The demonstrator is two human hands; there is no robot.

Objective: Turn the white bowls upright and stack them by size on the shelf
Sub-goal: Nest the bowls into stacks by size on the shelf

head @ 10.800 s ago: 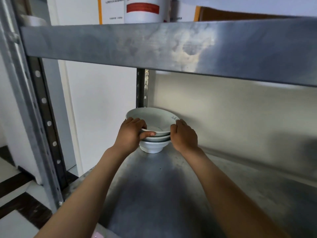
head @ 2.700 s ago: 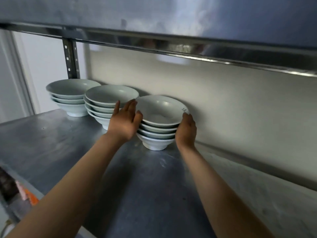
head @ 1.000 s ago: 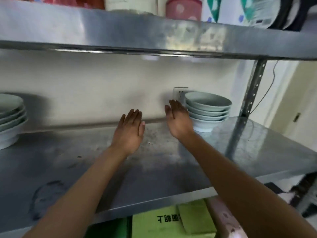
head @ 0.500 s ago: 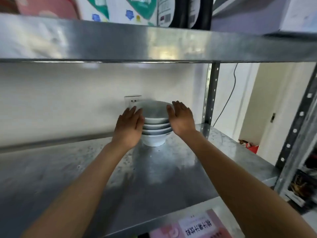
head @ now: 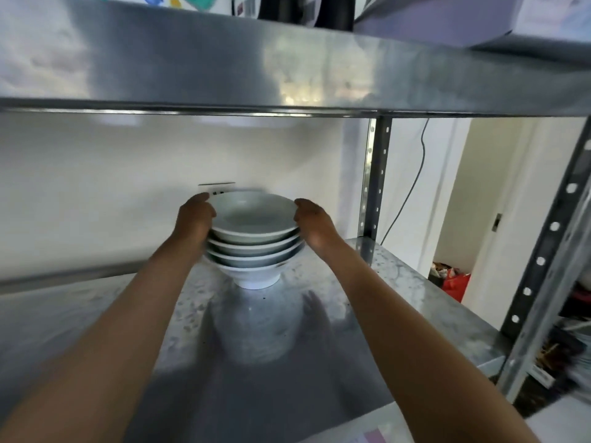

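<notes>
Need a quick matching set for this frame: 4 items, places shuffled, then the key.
Items:
1. bowl stack
2. left hand
3. wall socket
4. red bag

Places:
A. on the floor past the shelf's right end
B. on the wall behind the stack
C. upright on the metal shelf
D. against the stack's left side

Pairs: 1-C, 2-D, 3-B, 4-A
</notes>
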